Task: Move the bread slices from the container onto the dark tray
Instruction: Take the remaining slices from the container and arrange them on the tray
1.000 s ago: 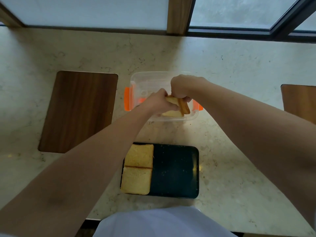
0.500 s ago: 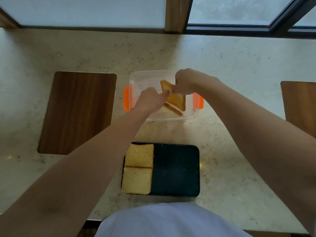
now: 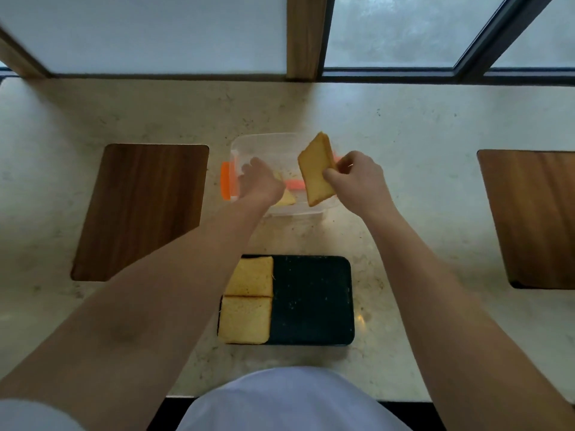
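Bread slice (image 3: pixel 317 171) in the air, tilted on edge above the right end of the clear plastic container (image 3: pixel 264 144). Right hand (image 3: pixel 357 178) pinches it at its right edge, thumb on the near face, fingers behind. The slice is clear of the container floor and not touching the wall, as far as the view shows.

Left hand (image 3: pixel 259 181) is down inside the container, fingers curled over another slice (image 3: pixel 286 199) that lies flat on the bottom. Only a pale corner of that slice shows past the palm. Cannot tell whether the fingers have closed on it or merely rest there.

Container has orange latches (image 3: pixel 225 185) at its ends; the right one is mostly hidden behind the lifted slice. Crumbs on the floor. No other bread visible inside, though the hand covers part of it.

Dark tray (image 3: pixel 311 300) sits nearer the person, well apart from the container. Two toasted slices (image 3: pixel 247 298) lie flat in its left half, one behind the other, edges touching. The right half is bare except for crumbs.

Judgement: roughly half done. Two slices placed, one in transit, at least one left in the container. The free right half looks big enough for two more.

Countertop (image 3: pixel 404 135) is pale stone, with a wooden board (image 3: pixel 140 209) to the left and another (image 3: pixel 532 219) at the right edge.
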{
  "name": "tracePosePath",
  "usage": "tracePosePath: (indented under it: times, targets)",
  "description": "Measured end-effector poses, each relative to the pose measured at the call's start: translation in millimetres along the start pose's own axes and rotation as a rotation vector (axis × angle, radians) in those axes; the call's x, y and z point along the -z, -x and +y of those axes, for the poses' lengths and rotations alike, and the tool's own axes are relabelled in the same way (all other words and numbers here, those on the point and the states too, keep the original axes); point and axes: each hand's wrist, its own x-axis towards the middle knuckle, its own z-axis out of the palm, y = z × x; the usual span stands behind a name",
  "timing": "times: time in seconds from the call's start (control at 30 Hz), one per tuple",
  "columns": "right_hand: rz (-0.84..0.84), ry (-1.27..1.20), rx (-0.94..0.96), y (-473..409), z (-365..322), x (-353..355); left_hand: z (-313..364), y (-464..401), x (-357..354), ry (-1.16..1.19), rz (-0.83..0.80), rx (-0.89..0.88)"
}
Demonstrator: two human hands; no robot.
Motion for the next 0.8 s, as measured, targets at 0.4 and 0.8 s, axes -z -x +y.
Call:
tracePosePath:
  times: [0.4,0.8]
  targets:
    - [-0.206,0.325,0.014,-43,-30,-5,7,-27,-18,-0.624,-0.009,-0.214]
    - [-0.34,0.657,0.116,-67,-25,-41,19,-71,-27,-0.695,-0.193,-0.114]
